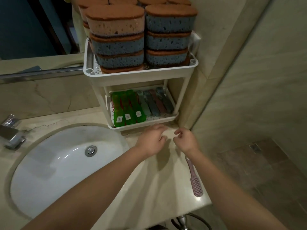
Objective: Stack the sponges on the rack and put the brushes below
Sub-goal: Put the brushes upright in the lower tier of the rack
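A white two-tier rack (141,75) stands in the counter's back right corner. Two stacks of brown-topped blue and pink sponges (167,40) fill its upper tier. On the lower tier lie three green brushes (127,108) and several grey, green and pink brushes (154,103) side by side. One pink brush (195,180) lies on the counter near its right edge, bristles toward me. My left hand (152,141) and my right hand (186,140) hover just in front of the rack's lower tier, fingers loosely curled, holding nothing.
A white oval sink (54,163) with a metal drain takes up the left of the beige counter (149,188). A chrome tap (11,131) sits at far left. A wall stands right of the rack; the tiled floor (265,171) drops off beyond the counter's right edge.
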Demonstrator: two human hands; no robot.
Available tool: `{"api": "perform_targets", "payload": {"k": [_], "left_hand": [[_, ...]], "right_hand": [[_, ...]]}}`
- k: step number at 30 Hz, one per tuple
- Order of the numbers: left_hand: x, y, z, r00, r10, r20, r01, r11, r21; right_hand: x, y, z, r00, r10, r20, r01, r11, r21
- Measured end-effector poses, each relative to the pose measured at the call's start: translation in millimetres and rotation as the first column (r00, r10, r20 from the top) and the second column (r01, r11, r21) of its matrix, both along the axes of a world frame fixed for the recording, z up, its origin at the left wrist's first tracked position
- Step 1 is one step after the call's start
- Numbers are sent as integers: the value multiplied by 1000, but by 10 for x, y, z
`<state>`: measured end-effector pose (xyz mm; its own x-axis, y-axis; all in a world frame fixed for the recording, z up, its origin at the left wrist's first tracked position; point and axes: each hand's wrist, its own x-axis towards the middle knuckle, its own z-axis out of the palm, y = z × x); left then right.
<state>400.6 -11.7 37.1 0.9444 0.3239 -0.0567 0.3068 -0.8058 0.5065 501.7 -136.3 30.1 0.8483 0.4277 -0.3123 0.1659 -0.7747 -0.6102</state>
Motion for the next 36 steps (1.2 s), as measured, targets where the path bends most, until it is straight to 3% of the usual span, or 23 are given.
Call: {"api": "perform_targets", "payload": {"k": [4, 7, 13, 23, 30, 33, 36], "left_hand": [[-188, -272, -184, 997, -56, -59, 49, 992, -114], [-315, -485, -328, 991, -89, -104, 64, 972, -228], [-477, -771, -579, 986, -8, -165, -72, 878, -473], [-489, -965, -695, 974, 40, -222, -167, 789, -591], [-531, -956, -662, 988, -13, -155, -59, 891, -450], [-568, -921, -614, 1000, 4, -22, -10, 963, -268], [-637, -812, -559, 997, 74, 25, -72, 996, -52]], "right_hand": [[-168, -335, -167, 998, -1, -55, -8, 985, -172], [-265, -526, -236, 1000, 0, -15, -4, 967, -255], [-487, -776, -322, 999, 43, 31, -24, 889, -458], [-748, -988, -517, 999, 36, -1, -34, 919, -392], [-731, -1004, -498, 998, 41, -45, -47, 987, -151], [-744, -840, -405, 990, 114, -79, -111, 993, 38], [-732, -586, -303, 967, 226, -121, -222, 974, 46]]}}
